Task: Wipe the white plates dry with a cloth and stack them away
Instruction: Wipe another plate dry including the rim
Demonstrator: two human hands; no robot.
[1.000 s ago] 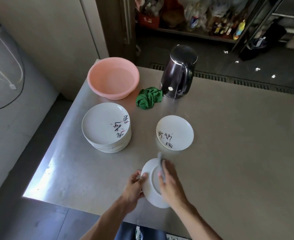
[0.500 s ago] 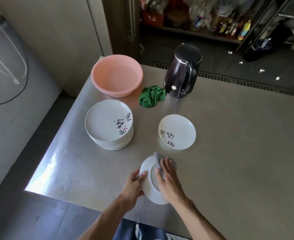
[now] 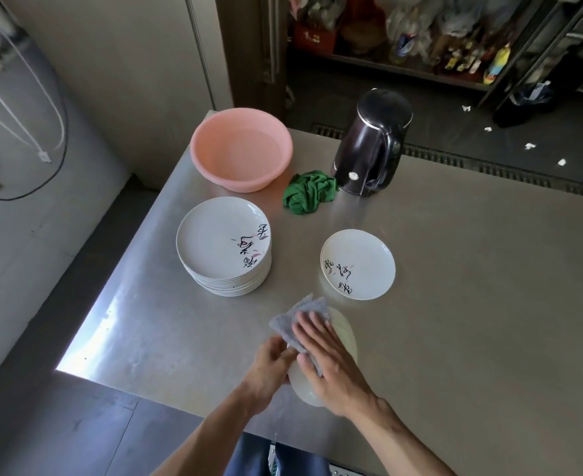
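Observation:
Near the table's front edge I hold a white plate tilted on its side. My left hand grips its left rim. My right hand presses a grey cloth flat against the plate's face, and the cloth sticks out past the rim at the upper left. A tall stack of white plates with black writing stands to the left. A single white plate with the same writing lies flat on the table to the right of the stack.
A pink basin stands at the back left of the steel table. A crumpled green cloth lies beside a dark kettle. The table's left edge drops to the floor. Shelves with bottles stand behind.
My right hand has slid the grey cloth up and to the left across the held plate, so more cloth now shows past the rim. The plate has turned more edge-on.

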